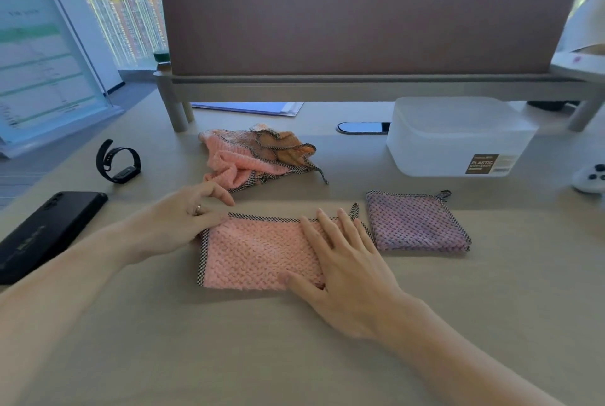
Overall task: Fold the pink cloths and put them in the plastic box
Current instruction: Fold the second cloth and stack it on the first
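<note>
A pink cloth [255, 255] with a checked border lies folded in half on the desk in front of me. My right hand [340, 271] lies flat on its right part, fingers straight and spread. My left hand [190, 219] touches the cloth's far left corner with its fingertips; whether it pinches the edge is unclear. A folded purple cloth [417, 222] sits just to the right. Behind, a crumpled heap of pink and orange cloths [248, 156] lies loose. The translucent plastic box [455, 137] stands at the back right, lid off.
A black phone [45, 232] and a black wristband [118, 161] lie on the left. A felt desk screen on legs [360, 22] closes off the back. A white controller [591, 178] sits at the right edge. A dark oval cable port [363, 127] is beside the box.
</note>
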The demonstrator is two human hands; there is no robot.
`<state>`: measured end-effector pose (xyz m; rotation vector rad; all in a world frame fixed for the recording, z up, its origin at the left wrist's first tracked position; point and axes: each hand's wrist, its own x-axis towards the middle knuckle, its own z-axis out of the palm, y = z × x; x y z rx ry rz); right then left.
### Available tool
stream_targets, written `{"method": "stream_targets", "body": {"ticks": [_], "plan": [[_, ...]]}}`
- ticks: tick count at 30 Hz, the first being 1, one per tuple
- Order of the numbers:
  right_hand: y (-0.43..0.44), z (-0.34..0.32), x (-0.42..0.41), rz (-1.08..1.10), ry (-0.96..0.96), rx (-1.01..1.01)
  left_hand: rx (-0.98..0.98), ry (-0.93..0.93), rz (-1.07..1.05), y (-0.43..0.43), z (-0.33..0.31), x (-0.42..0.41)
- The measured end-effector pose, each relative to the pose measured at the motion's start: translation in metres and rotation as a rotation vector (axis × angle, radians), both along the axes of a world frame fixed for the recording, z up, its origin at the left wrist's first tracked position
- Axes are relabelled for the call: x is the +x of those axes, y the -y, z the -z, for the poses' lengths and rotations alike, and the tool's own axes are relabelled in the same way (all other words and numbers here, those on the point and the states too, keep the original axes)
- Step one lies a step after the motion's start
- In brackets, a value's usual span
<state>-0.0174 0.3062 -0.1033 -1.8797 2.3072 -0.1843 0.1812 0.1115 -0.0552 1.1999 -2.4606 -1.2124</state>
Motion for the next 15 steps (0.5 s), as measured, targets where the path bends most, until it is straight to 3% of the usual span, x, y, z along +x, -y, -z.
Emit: {"method": "stream_targets", "body": {"ticks": [5,9,12,15], "plan": [[-0.003,-0.009,-0.004,0.025,0.176,-0.067,0.139,-0.090,0.043,-0.014,-0.026,-0.012],[-0.017,-0.030,0.005,0.073,0.399,-0.400,0.383,-0.214,0.071,-0.030,-0.059,-0.048],[-0.030,-0.042,0.016,0.117,0.812,-0.508,0.603,-0.193,0.215,-0.046,-0.071,-0.080],[-0.039,-0.043,0.001,0.268,1.112,-0.449,0.481,-0.062,0.315,-0.052,-0.058,-0.105]]}}
